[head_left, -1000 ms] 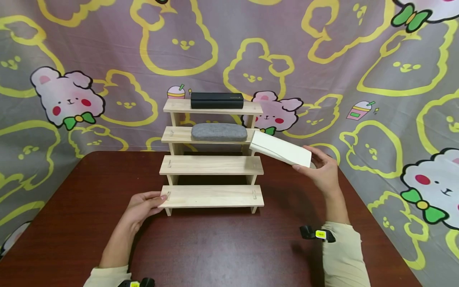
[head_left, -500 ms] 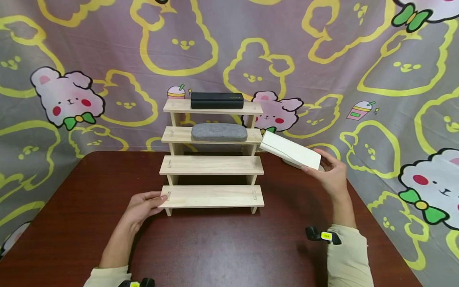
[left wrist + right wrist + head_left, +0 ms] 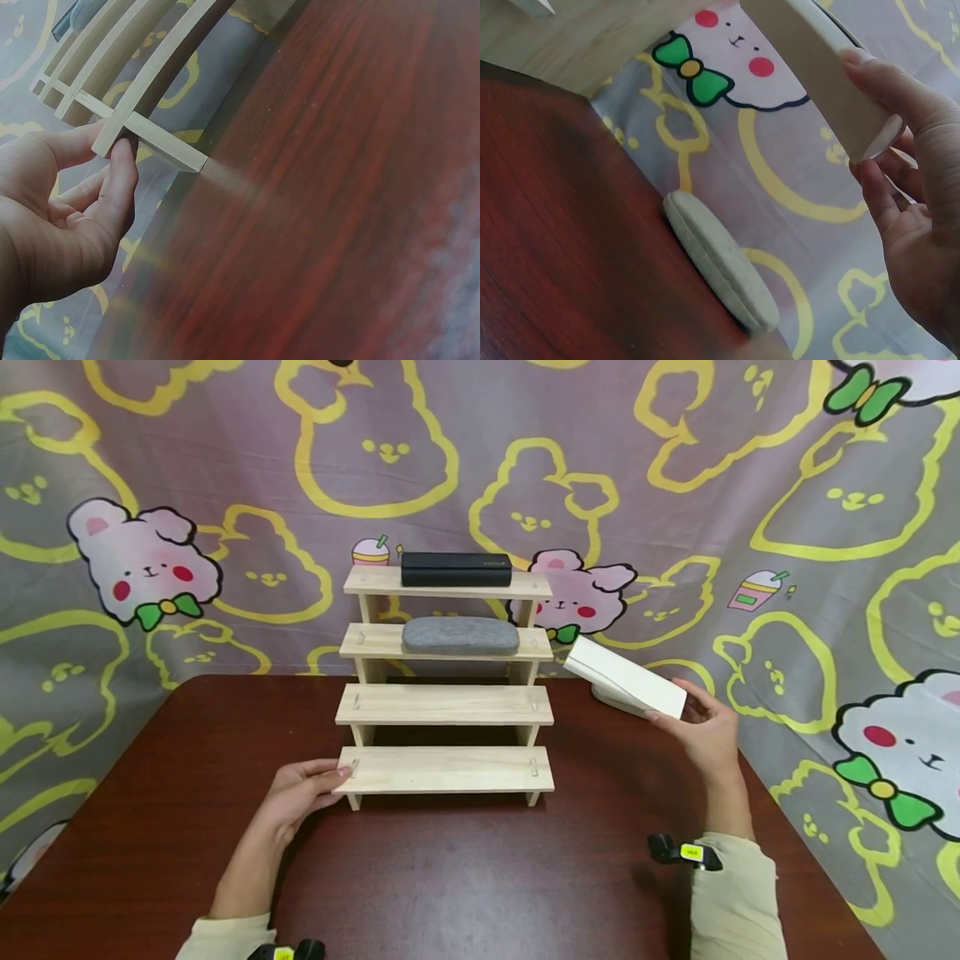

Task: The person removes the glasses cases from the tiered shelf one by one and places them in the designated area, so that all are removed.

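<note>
My right hand (image 3: 708, 731) grips one end of a cream, wedge-shaped glasses case (image 3: 626, 681), held tilted in the air to the right of a wooden stepped display rack (image 3: 442, 771). In the right wrist view, the thumb lies on one side of the case (image 3: 817, 75) and the fingers on another. The left end of the rack's lowest board is pinched by my left hand (image 3: 300, 789). A black glasses case (image 3: 456, 570) lies on the top step, and a grey fabric glasses case (image 3: 461, 636) on the step below.
On the dark red table (image 3: 450, 877), a pale rounded glasses case (image 3: 724, 262) lies near the back right, partly hidden behind the cream one in the head view. A patterned cloth (image 3: 247, 468) hangs around the back and sides.
My right hand has moved right with the cream glasses case, away from the rack, bringing the pale case behind it into view. The left hand stays at the lowest board.
</note>
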Action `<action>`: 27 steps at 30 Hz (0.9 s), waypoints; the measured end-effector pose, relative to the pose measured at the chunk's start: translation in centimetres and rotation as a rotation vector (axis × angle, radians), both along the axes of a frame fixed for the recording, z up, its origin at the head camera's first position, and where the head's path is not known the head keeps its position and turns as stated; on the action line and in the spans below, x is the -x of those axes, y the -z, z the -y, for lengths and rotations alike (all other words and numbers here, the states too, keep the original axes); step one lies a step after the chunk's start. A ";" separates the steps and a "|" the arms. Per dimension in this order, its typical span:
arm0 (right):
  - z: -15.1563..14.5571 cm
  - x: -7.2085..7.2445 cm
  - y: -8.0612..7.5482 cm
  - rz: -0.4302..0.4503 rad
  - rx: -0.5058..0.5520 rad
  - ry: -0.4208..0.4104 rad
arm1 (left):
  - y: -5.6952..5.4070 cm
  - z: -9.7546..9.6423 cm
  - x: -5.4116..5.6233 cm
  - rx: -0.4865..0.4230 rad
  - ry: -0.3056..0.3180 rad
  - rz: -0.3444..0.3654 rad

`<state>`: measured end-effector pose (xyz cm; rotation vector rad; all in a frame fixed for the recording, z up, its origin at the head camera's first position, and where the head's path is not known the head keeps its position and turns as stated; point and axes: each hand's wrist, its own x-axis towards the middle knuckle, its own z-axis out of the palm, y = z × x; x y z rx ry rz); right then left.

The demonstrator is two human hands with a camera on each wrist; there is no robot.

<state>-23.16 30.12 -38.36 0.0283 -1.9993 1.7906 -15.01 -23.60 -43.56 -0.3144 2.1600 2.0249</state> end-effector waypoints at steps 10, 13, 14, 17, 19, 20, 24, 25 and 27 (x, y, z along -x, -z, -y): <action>-0.9 0.8 1.8 0.021 0.076 0.108 | -0.1 -0.1 0.0 -0.003 -0.005 0.004; -1.2 1.0 2.5 0.059 0.081 0.133 | -0.1 -0.1 0.0 -0.001 -0.007 0.005; -1.3 1.1 2.8 0.070 0.071 0.141 | -0.1 -0.2 0.0 -0.001 -0.008 0.004; -1.6 1.3 3.4 0.102 0.036 0.153 | -0.1 -0.2 0.0 0.000 -0.009 0.002; -1.9 1.5 3.8 0.124 0.008 0.159 | 0.0 -0.2 0.0 0.000 -0.009 0.001; -2.0 1.6 4.0 0.138 -0.013 0.163 | 0.0 -0.2 0.0 -0.001 -0.009 0.000; -2.4 1.8 4.9 0.212 -0.136 0.175 | 0.0 -0.1 0.0 -0.001 -0.009 -0.003; -2.6 1.8 5.2 0.233 -0.177 0.175 | 0.0 -0.1 0.0 -0.002 -0.009 -0.003; -2.8 1.9 5.6 0.275 -0.246 0.173 | 0.1 -0.1 0.0 -0.004 -0.009 -0.005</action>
